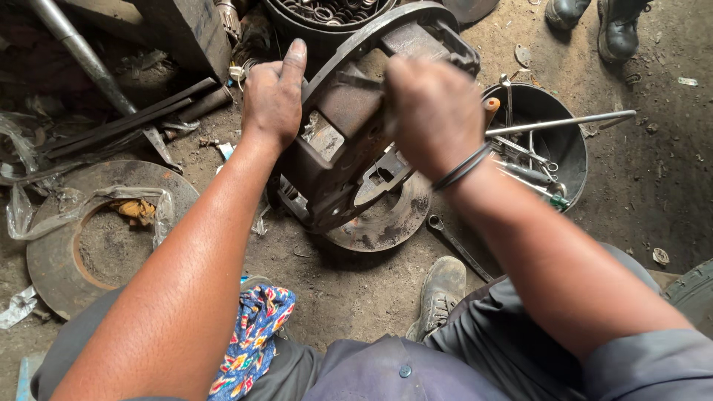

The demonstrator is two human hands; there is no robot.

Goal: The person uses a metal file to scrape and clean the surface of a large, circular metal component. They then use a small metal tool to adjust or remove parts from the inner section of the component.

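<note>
The heavy rusty clutch housing stands tilted on its edge on the dirt floor, its lower rim propped against a worn metal disc lying flat beneath it — propped that way, it seems, so its inner side faces the person seated over it. The left hand lies against the housing's left rim, fingers loosely curled and thumb stretched up along the edge; it looks to be steadying the piece rather than gripping it. The right hand is closed in a fist over the housing's middle, around what appears to be a tool with an orange handle tip — the rest of it is hidden, so I cannot tell what kind. Just right of the housing sits a black bowl holding screwdrivers and rods, within easy reach. A spanner lies on the ground below the disc, and a larger brake disc rests well left.
</note>
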